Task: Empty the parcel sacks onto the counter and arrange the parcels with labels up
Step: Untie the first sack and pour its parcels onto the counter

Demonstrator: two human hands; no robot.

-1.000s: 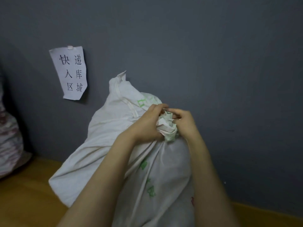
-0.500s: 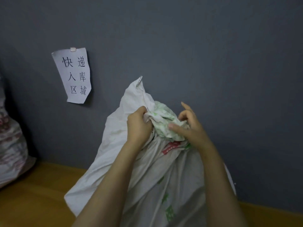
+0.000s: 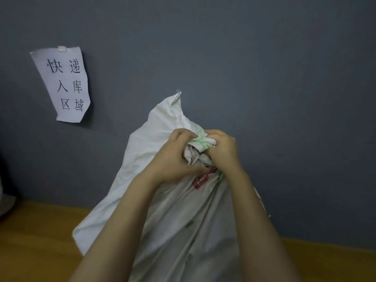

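Observation:
A full white woven parcel sack (image 3: 183, 224) with green and red print stands on the wooden counter (image 3: 40, 241), leaning against the grey wall. Its mouth is bunched into a tight knot (image 3: 200, 146) at the top. My left hand (image 3: 175, 155) grips the left side of that knot, fingers curled into the fabric. My right hand (image 3: 222, 150) grips the right side of the same knot. One loose corner of the sack sticks up behind my hands. No parcel is visible; the contents are hidden inside.
A white paper sign (image 3: 65, 84) with black characters is taped to the wall at the left. The edge of another sack (image 3: 5, 202) shows at the far left on the counter. Bare counter lies to the sack's left.
My right hand, which had its fingers spread half a second ago, has closed on the knot again. Both hands have come together on the bunched mouth.

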